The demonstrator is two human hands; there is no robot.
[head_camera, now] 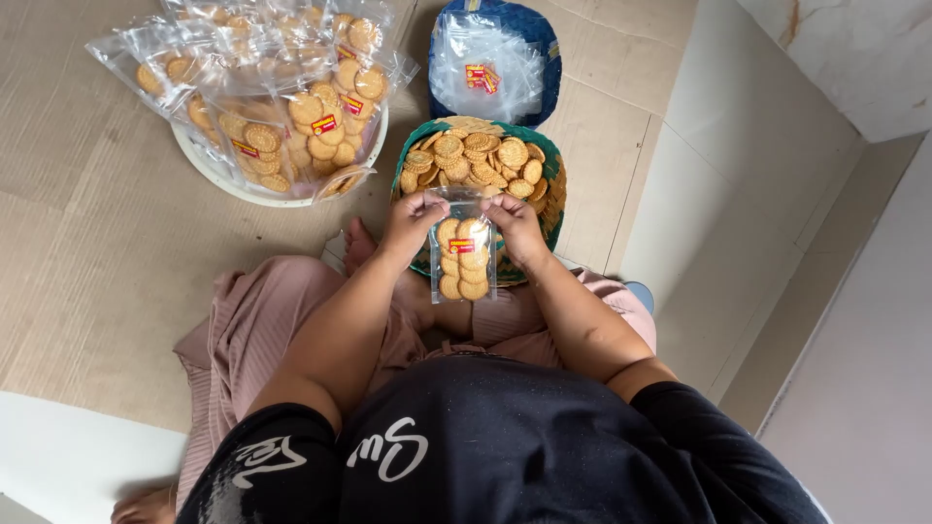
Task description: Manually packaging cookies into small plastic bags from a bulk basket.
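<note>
Tiled floor spreads under a seated person whose left hand (413, 215) and right hand (515, 221) pinch the top corners of a clear biscuit bag (463, 257), hanging upright at centre. Holding both corners level should keep the stack from slipping. At 12 o'clock sits a green basket (402, 167) of loose biscuits, at 10 o'clock a white tub (209, 167) of filled bags; the bag's mouth hides behind fingers.

A small clear plastic bag of round biscuits (463, 256) is held upright between the left hand (412, 219) and the right hand (515, 225), just before the green woven basket of loose biscuits (478, 160). Behind that basket is set the blue woven basket of empty clear bags (493, 60). To the left, filled biscuit bags (282, 107) are piled on a round white tray (216, 165).
</note>
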